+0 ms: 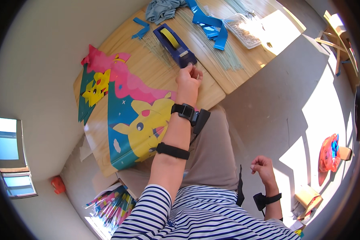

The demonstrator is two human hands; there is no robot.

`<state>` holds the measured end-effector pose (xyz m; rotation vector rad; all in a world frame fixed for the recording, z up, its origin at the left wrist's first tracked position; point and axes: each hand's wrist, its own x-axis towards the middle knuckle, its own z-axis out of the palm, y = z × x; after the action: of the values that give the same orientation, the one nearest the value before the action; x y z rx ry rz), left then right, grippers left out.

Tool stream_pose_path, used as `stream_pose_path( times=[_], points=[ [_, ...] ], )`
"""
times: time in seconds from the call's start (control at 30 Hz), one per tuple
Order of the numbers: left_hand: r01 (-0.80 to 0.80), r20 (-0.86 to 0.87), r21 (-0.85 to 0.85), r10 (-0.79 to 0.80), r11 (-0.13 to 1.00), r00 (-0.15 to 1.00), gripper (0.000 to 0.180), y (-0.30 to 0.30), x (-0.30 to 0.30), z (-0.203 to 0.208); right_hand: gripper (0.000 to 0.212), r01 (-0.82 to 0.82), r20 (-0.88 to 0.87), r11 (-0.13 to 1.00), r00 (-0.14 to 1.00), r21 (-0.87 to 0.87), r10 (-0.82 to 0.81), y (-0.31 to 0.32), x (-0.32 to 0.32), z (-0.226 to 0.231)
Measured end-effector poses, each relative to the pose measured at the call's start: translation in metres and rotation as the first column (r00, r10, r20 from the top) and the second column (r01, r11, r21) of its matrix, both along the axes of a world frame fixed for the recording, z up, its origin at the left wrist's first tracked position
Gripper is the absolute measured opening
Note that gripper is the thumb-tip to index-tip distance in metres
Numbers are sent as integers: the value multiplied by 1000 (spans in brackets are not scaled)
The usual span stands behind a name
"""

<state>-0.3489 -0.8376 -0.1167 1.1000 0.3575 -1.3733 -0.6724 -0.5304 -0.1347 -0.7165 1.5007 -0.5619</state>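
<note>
My left hand [189,78] reaches over the table to the front end of a dark blue tape dispenser [183,58] holding a yellow roll [170,39]. Its fingers are curled together at the dispenser's cutter end; whatever they pinch is too small to make out. Under and beside my left forearm lies a printed sheet [122,116] in teal, pink and yellow, with a yellow cartoon face. Part of it hangs over the table edge toward my lap. Away to the right, above the floor, my right hand [264,170] is bent with fingertips drawn together; any content is hidden.
Blue ribbon strips [220,38], thin clear rods [232,60], a grey-blue cloth [160,11] and a clear tray [244,34] of small pale pieces lie on the wooden table [218,90]. A red bag [329,154] and a cardboard box [308,197] stand on the right floor.
</note>
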Motion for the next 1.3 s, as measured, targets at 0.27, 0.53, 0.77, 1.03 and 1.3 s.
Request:
stream_pose_path(
  times=[0.27,0.53,0.77,1.03,1.3],
  points=[
    [181,141,-468,-129,865,982,11,45,6,44,8,139,32,990,990,-29,-138,9,-14,-5],
    [288,251,-727,-149,623,957,16,130,66,133,7,37,43,987,999,-153,-31,-3,0,5],
    [297,340,-829,5,474,941,9,242,152,157,6,-169,-23,931,985,-324,171,-30,28,38],
    [82,394,-815,444,574,805,6,391,246,153,3,-455,-68,760,874,-464,482,-82,114,94],
    [-109,356,-815,640,569,680,28,510,314,104,6,-635,-141,585,729,-505,670,-98,198,127]
  ],
)
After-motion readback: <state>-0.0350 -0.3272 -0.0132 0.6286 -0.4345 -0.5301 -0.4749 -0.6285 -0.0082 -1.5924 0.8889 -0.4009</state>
